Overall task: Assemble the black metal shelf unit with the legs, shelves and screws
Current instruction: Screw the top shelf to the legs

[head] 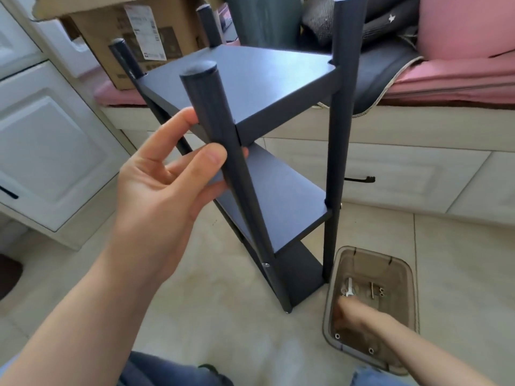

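A: How far along was it, starting nearest?

B: Nearest, on the right, the right hand (352,312) reached into the tray (409,277) on the floor. It was blurred, so I could not tell whether its fingers were apart or closed on anything.

A: What was in the tray?

B: A few loose screws (381,291) and a small silver tool (349,288) near its far end. Judging by that, some fastening was probably left.

A: And the other hand?

B: The left hand (167,174) gripped the near leg (223,151), thumb across the front and fingers curled round behind, just below the top shelf (242,79).

A: So the shelf unit (267,168) was mostly built?

B: It looked so. It stood on the tiles in the middle, leaning a little, with four legs up and three shelves in place. One screw head (266,264) showed low on the near leg and another on the right leg (344,107) by the middle shelf (281,199). Other joints I could not check.

A: Behind it?

B: A cardboard box (133,43) far left and pink cushions (462,26) far right.
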Motion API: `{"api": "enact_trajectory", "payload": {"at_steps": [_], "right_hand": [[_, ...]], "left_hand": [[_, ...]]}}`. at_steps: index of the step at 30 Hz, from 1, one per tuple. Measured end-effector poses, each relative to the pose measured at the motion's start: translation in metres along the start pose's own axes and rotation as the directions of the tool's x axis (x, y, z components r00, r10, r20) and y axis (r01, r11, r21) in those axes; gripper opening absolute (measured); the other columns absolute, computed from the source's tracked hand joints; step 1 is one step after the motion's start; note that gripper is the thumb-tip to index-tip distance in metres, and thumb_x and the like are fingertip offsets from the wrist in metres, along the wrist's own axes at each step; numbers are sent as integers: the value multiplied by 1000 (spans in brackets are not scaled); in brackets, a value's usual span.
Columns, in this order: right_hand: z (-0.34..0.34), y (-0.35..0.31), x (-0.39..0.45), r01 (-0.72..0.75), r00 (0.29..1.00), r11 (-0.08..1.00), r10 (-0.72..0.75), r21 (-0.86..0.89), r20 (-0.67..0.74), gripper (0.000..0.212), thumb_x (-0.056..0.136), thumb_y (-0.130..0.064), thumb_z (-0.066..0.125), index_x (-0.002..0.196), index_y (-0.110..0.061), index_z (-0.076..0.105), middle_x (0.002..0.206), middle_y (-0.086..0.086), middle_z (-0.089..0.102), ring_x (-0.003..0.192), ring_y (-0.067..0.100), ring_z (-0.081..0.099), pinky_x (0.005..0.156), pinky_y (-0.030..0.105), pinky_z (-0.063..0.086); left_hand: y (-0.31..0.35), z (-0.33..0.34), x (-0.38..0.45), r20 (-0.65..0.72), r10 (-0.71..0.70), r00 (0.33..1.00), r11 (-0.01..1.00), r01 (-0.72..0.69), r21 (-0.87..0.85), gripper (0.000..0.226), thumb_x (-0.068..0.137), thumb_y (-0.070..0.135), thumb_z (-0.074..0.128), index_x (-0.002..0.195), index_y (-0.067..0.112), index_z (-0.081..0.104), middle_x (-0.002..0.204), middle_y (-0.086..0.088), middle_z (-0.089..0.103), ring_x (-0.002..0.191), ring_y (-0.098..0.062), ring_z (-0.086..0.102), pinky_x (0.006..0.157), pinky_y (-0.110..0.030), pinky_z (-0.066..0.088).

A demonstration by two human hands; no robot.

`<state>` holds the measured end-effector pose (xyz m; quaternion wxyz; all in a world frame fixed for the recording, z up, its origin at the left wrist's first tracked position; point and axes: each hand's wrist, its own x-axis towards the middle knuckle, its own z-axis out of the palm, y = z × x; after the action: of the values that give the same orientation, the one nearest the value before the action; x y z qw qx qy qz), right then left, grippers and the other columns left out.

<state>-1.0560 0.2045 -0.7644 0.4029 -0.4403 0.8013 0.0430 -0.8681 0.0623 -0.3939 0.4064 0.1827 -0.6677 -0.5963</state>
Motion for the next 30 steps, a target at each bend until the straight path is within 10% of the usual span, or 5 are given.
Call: {"api": "enact_trajectory", "payload": {"at_steps": [3, 16, 30], "right_hand": [[16, 0, 5, -16, 1000, 1000, 15, 20, 27, 38, 88, -30, 65, 70, -29, 31, 105, 7, 54, 87, 19, 46, 59, 22, 36], [45, 4, 5, -29, 992, 995, 41, 99, -122, 18, 90, -20, 48, 107, -23, 53, 119, 10, 61, 107, 28, 60, 76, 30, 41], [41, 13, 10, -16, 989, 996, 28, 86, -143, 13, 78, -17, 57, 85, -28, 55, 103, 1, 62, 95, 23, 61, 76, 31, 48]], "left_hand": [[1, 0, 0, -5, -11, 1000, 1000, 11, 8, 45, 87, 13, 70, 130, 22, 58, 102, 2, 78, 100, -25, 74, 86, -43, 60], [4, 1, -1, 8, -2, 1000, 1000, 1, 9, 57, 84, 21, 71, 138, 22, 53, 104, 3, 78, 102, -26, 74, 85, -38, 60], [3, 0, 0, 10, -11, 1000, 1000, 10, 27, 58, 84, 22, 69, 139, 22, 52, 106, 4, 77, 105, -27, 73, 88, -41, 59]]}}
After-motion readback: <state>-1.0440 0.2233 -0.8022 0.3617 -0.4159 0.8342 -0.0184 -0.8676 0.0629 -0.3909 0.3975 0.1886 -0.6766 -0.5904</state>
